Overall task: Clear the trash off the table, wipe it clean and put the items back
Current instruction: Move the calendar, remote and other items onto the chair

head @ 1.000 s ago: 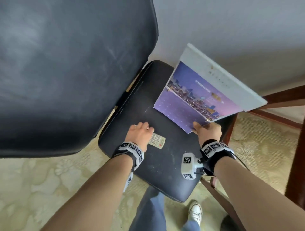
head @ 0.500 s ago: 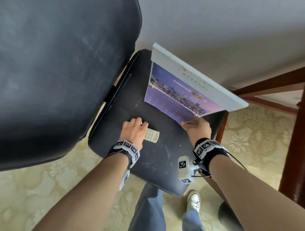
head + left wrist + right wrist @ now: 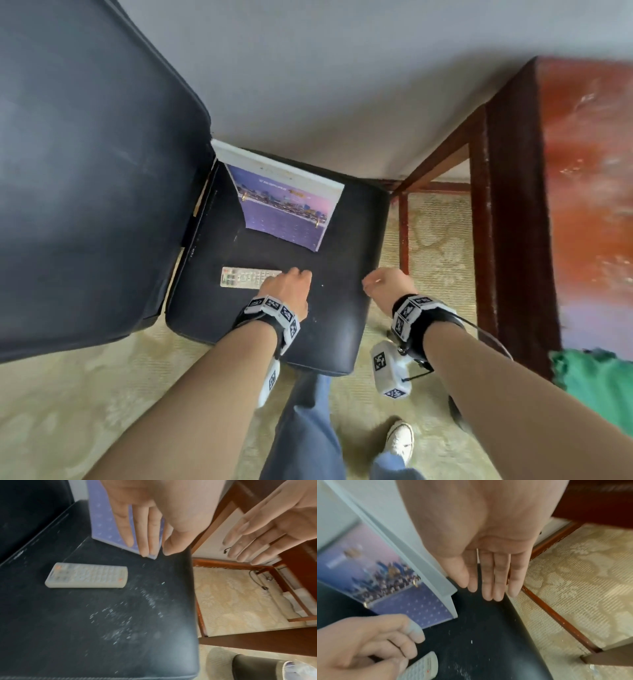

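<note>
A dusty black chair seat (image 3: 329, 329) on patterned carpet (image 3: 102, 394) holds a remote (image 3: 86, 575); both hands' grips look released.

No word, brand or number can be read. The purple-and-pink desk calendar with a city skyline photo (image 3: 287, 209) carries small pale lines of print, too blurred to make out. The white rectangular remote control (image 3: 87, 575) shows rows of keys whose markings are illegible.
</note>
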Motion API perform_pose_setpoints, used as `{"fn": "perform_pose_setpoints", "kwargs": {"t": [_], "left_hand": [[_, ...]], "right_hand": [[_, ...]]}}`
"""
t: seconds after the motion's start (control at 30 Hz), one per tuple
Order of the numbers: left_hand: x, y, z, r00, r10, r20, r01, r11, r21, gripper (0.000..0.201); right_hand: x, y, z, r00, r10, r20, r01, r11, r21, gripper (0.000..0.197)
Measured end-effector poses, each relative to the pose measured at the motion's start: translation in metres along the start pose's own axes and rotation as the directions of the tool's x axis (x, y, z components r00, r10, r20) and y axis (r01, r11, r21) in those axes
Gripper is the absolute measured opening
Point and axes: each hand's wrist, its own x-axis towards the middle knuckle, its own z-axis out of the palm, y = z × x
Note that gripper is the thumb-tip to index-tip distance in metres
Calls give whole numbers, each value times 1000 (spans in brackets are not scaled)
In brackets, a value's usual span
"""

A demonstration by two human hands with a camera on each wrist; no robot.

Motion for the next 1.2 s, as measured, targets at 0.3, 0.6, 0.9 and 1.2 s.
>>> {"fn": "perform_pose_setpoints", "kwargs": {"t": [0.3,0.6,0.9,1.2], "left_hand": [[-82,182,-111,961,176,-214,-164,984,73,24],[-214,405,-149,899,340,-276,-266,924,274,16],[-291,586,-211,755,500,-425,-383,862,334,18],[-233,657,-200,780,540,-317,-396,817,419,25]], "right_hand": [[-119,78,-140,957,-77,-278,146,960,238,21],[-281,279,-269,875,33,-483,143,935,324,14],[-409,437,-422,714,200,-671,111,914,391,22],[-372,489,-442,707,302,-640,-18,912,410,21]]}}
